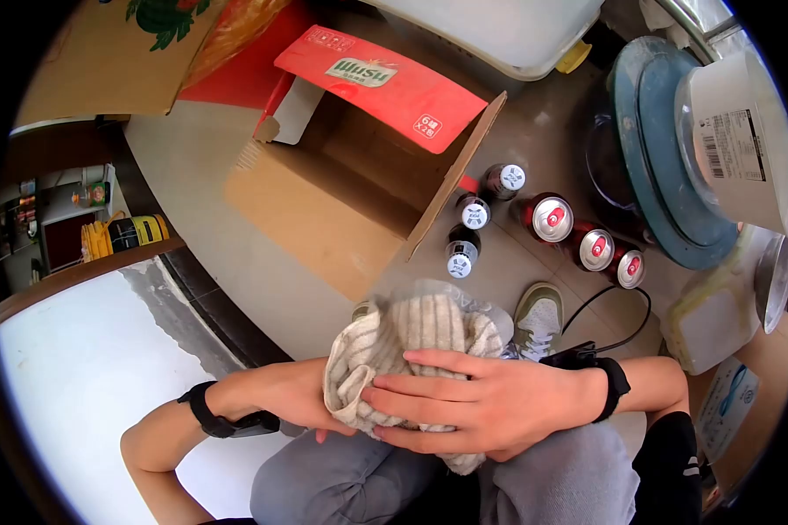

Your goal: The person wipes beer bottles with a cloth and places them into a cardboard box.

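A beige striped cloth (429, 324) is bunched up above my knees, between my two hands. My right hand (477, 402) lies across its front, fingers wrapped over the folds. From the left side, my left hand (299, 395) grips the same cloth; most of its fingers are hidden behind it. Something clear with pale lettering (492, 322) shows at the cloth's upper right edge; the rest of it is covered. On the floor beyond stand three dark bottles with white caps (474, 213) and three red drink cans (595, 249), grouped beside an open red cardboard box (385, 79).
A blue-grey lidded tub (652, 149) with a clear labelled container (731, 144) on top is at the right. A white bin (499, 31) stands at the back. Another carton (114, 66) is at upper left. A black cable (648, 306) loops near my shoe (538, 319).
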Tool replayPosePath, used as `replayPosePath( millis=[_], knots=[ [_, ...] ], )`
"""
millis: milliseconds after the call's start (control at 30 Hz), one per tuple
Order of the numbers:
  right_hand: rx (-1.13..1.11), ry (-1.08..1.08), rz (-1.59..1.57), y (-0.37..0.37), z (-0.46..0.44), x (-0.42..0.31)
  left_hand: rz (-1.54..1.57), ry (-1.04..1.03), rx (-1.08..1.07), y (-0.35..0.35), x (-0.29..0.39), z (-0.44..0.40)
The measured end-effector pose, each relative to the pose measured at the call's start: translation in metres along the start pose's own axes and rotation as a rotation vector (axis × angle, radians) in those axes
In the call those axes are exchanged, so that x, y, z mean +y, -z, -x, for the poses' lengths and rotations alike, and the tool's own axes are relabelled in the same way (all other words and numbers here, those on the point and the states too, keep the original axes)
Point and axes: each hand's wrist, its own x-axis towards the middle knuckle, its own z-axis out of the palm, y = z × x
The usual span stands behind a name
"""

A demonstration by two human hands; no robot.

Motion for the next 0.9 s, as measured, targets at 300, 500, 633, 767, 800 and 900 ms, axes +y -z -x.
replayPosePath(
  millis=[300,500,633,767,800,900],
  knots=[
    [0.013,-0.117,-0.534,0.005,-0.007,-0.005,-0.202,-0.361,-0.004,0.001,-0.028,-0.031],
    [0.248,-0.102,-0.909,0.024,0.015,-0.006,-0.2,-0.595,0.02,0.006,-0.061,-0.071],
    [0.659,-0.262,-1.185,0.025,0.069,-0.029,-0.2,-0.627,0.059,0.011,-0.075,-0.084],
    [0.953,-0.355,-1.474,-0.007,0.153,-0.058,-0.175,-0.571,0.047,0.018,-0.089,-0.087],
    [0.945,-0.435,-1.578,-0.015,0.173,-0.07,-0.18,-0.587,0.069,0.02,-0.088,-0.085],
    [0.861,-0.69,-1.717,-0.055,0.221,-0.104,-0.221,-0.605,0.112,0.019,-0.095,-0.091]
  ],
)
